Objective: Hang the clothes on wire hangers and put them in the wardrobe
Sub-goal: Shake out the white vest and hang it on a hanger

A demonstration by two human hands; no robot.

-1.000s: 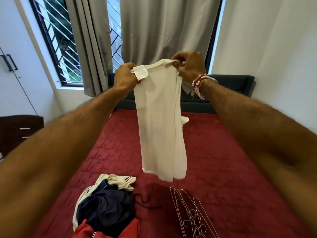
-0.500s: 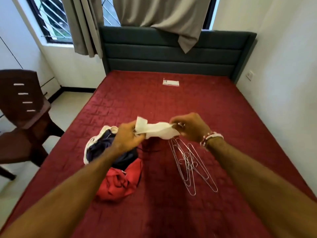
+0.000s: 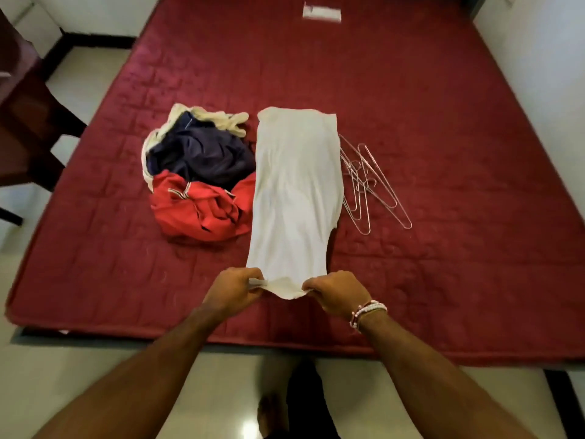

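Observation:
A white garment (image 3: 296, 198) lies stretched out flat on the red mattress (image 3: 443, 122), its far end pointing towards the headboard. My left hand (image 3: 235, 289) pinches its near left corner. Gripping the near right corner is my right hand (image 3: 337, 294), which wears bead bracelets at the wrist. Several wire hangers (image 3: 368, 182) lie in a loose bunch just right of the garment, partly under its edge. A pile of clothes (image 3: 199, 172) with navy, red and cream pieces sits directly left of it.
A dark brown chair (image 3: 28, 128) stands on the pale floor left of the bed. A small white object (image 3: 321, 12) lies at the far end of the mattress. The bed's near edge (image 3: 285, 346) runs just beyond my feet. A white wall borders the right side.
I have lowered the white garment from mid-air and spread it flat on the mattress. My view has tilted down from the window to the bed. Both hands still hold its top edge.

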